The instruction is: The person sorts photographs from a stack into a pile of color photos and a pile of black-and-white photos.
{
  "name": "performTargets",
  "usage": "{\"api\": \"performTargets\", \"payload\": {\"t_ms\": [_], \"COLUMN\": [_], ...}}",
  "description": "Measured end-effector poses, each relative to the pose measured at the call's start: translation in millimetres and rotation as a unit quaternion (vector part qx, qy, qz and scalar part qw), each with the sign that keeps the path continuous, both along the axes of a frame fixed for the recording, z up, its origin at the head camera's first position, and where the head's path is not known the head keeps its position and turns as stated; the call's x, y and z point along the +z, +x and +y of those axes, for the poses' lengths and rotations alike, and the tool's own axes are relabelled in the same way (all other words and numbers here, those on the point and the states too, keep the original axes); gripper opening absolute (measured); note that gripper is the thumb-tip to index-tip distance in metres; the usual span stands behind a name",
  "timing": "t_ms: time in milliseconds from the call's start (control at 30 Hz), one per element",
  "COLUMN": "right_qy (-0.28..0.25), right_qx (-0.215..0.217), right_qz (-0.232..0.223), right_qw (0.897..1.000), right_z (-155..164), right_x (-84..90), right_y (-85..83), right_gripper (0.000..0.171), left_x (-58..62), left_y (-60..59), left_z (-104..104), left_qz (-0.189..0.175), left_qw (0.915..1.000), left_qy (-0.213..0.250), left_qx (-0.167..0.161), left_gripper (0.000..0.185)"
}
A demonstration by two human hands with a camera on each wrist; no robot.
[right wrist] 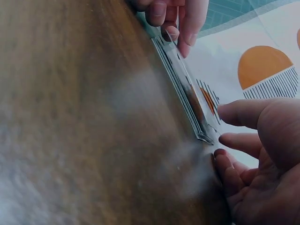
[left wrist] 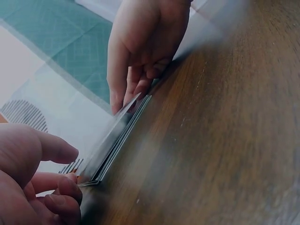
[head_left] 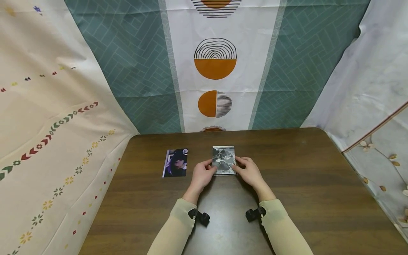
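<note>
Near the far middle of the brown surface (head_left: pixel 287 184) lies a small stack of photos (head_left: pixel 224 160). Left hand (head_left: pixel 201 176) pinches its 9 o'clock edge, right hand (head_left: pixel 250 172) its 3 o'clock edge, fingertips curled on the top sheet. A single purple photo (head_left: pixel 175 163) lies apart at 9 o'clock. Bare wood spreads toward 3 o'clock.

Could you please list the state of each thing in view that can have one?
Stack of photo cards: flat on the table, top card lifted at one edge.
Single card: flat, face up, apart from the stack.
Left hand: fingers at the stack's left edge.
Right hand: fingers at its right edge.
</note>
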State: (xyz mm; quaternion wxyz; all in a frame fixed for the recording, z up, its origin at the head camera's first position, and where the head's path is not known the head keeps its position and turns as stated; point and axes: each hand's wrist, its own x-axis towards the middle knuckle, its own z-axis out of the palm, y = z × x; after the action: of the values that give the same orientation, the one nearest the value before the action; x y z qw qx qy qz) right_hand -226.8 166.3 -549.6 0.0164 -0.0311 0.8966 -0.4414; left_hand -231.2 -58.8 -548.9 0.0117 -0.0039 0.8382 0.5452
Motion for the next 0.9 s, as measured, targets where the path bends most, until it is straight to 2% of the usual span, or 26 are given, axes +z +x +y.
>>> {"api": "performTargets", "payload": {"t_ms": [267, 500, 900], "right_qy": [-0.051, -0.122, -0.136], "right_qx": [0.008, -0.012, -0.023], "right_qz": [0.015, 0.006, 0.000], "right_qw": [0.999, 0.992, 0.990], "right_z": [4, 4, 5], "right_x": [3.9, 6.6, 10.8], "right_y": [1.0, 1.5, 3.2], "right_gripper": [0.053, 0.049, 0.048], "left_x": [2.0, 5.2, 8.2], "left_y": [0.4, 0.8, 1.4], "left_z": [0, 1, 3], "left_qz": [0.021, 0.028, 0.046], "left_qw": [0.9994, 0.9989, 0.9977], "left_qy": [0.013, 0.019, 0.037], "left_qx": [0.023, 0.033, 0.034], "left_gripper": [0.040, 0.038, 0.036]}}
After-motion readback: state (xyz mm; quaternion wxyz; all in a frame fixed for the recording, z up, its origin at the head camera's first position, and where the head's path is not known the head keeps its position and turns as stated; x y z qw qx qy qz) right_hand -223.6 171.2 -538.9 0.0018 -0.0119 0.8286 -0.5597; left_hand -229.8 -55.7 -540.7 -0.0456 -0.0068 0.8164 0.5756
